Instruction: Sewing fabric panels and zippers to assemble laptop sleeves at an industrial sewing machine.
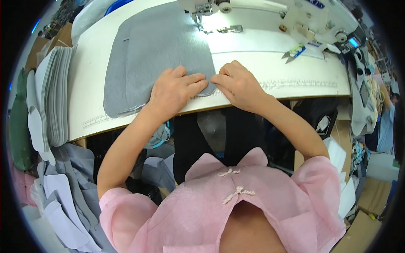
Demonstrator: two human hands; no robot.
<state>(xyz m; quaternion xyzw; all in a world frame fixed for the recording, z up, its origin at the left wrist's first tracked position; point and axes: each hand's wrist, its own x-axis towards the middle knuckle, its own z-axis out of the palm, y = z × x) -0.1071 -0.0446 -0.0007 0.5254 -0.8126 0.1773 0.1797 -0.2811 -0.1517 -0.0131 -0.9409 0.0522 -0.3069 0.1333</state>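
The single view looks steeply down from the person's head, above and behind the left hand [175,90] and right hand [240,86]. It is close, yet wide enough to take in the sewing machine [203,7] beyond them, the table [291,69] around them and the pink shirt [185,211] on their near side. The table's edges bend.

White table [274,67] was topped by a sewing machine [201,7], grey fabric panel [156,50] was spread out, snips [294,53] were laid at right
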